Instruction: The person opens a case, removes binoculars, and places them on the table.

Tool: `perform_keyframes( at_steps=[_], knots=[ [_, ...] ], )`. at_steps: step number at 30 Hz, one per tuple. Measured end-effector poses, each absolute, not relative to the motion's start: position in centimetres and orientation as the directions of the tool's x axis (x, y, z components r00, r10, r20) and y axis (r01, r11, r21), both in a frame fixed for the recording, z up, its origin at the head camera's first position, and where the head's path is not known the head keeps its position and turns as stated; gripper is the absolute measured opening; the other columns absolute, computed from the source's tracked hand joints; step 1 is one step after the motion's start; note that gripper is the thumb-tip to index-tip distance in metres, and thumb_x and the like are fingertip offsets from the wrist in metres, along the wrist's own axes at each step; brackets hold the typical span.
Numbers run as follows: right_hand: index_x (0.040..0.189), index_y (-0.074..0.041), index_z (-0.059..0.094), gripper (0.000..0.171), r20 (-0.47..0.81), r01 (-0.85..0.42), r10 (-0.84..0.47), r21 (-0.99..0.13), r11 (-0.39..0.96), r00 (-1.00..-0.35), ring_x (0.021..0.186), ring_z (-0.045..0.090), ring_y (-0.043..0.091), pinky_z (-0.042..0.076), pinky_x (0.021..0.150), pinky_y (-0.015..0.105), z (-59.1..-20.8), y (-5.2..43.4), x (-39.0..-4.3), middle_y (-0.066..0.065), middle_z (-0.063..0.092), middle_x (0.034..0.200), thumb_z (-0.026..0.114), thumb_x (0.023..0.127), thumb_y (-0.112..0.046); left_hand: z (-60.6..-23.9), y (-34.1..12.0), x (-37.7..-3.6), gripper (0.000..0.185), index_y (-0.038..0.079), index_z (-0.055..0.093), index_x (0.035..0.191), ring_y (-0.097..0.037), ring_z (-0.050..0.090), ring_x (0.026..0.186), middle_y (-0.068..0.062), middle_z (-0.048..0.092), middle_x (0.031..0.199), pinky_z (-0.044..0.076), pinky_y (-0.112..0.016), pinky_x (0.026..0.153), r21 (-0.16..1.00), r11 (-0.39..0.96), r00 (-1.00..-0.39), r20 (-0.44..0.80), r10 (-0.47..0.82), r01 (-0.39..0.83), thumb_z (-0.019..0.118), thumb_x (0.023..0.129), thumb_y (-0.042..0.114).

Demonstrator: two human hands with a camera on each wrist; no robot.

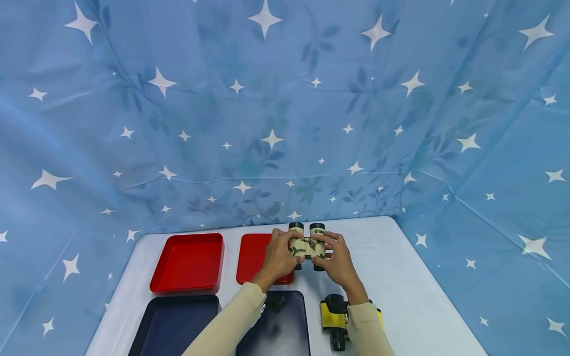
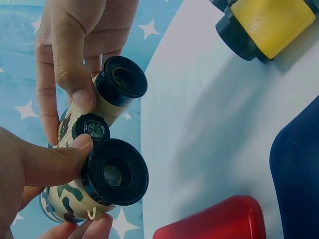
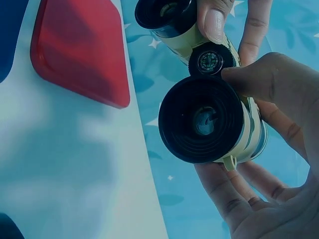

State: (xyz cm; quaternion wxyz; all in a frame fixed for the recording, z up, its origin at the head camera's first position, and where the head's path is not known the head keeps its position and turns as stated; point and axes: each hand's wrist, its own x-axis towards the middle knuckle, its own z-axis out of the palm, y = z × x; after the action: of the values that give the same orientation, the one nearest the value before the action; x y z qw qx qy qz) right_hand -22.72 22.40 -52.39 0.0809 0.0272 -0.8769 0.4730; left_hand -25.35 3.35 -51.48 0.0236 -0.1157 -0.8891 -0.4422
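Observation:
Both hands hold a pair of camouflage binoculars above the far part of the table. My left hand grips the left barrel, its thumb on the near side by the centre hinge. On the other barrel, my right hand has its thumb beside the small compass set in the hinge. Black eyepieces face back toward the wrists in both wrist views. Below the right forearm lies a pair of yellow and black binoculars, partly hidden by the sleeve.
A red tray stands at the far left, with a dark blue tray in front of it. A red lid-like piece lies behind the left hand, and a second dark tray is nearer. Blue star-patterned curtains surround the white table.

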Motion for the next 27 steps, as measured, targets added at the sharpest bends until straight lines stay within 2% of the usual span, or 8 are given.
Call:
perform_keyframes(
  at_steps=[7, 15, 27],
  knots=[
    [0.139, -0.019, 0.071, 0.058, 0.16, -0.119, 0.029, -0.828, 0.548, -0.987, 0.122, 0.062, 0.046, 0.059, 0.097, 0.054, -52.7, 23.1, -22.8, 0.024, 0.041, 0.158, 0.085, 0.086, -0.001, -51.6, 4.0, -25.5, 0.052, 0.027, 0.074, 0.123, -0.023, 0.055, 0.1, -0.008, 0.053, 0.12, 0.055, -0.037, 0.082, 0.789, 0.569, -0.97, 0.147, 0.192, 0.232, 0.095, 0.077, 0.012],
    [0.139, -0.018, 0.07, 0.057, 0.153, -0.107, 0.038, -0.827, 0.552, -0.987, 0.121, 0.062, 0.045, 0.059, 0.097, 0.054, -52.8, 23.8, -22.8, 0.024, 0.041, 0.158, 0.085, 0.086, 0.0, -51.9, 4.9, -25.8, 0.052, 0.027, 0.074, 0.122, -0.022, 0.055, 0.095, -0.008, 0.053, 0.119, 0.056, -0.035, 0.079, 0.781, 0.58, -0.97, 0.142, 0.197, 0.233, 0.096, 0.077, 0.012],
    [0.14, -0.02, 0.07, 0.06, 0.115, -0.056, 0.069, -0.821, 0.568, -0.991, 0.123, 0.062, 0.045, 0.059, 0.099, 0.053, -53.4, 24.8, -22.7, 0.023, 0.041, 0.157, 0.085, 0.086, 0.001, -52.6, 6.0, -26.0, 0.052, 0.027, 0.074, 0.122, -0.022, 0.055, 0.095, -0.008, 0.053, 0.119, 0.055, -0.035, 0.078, 0.798, 0.567, -0.973, 0.102, 0.208, 0.205, 0.096, 0.077, 0.013]
  ],
)
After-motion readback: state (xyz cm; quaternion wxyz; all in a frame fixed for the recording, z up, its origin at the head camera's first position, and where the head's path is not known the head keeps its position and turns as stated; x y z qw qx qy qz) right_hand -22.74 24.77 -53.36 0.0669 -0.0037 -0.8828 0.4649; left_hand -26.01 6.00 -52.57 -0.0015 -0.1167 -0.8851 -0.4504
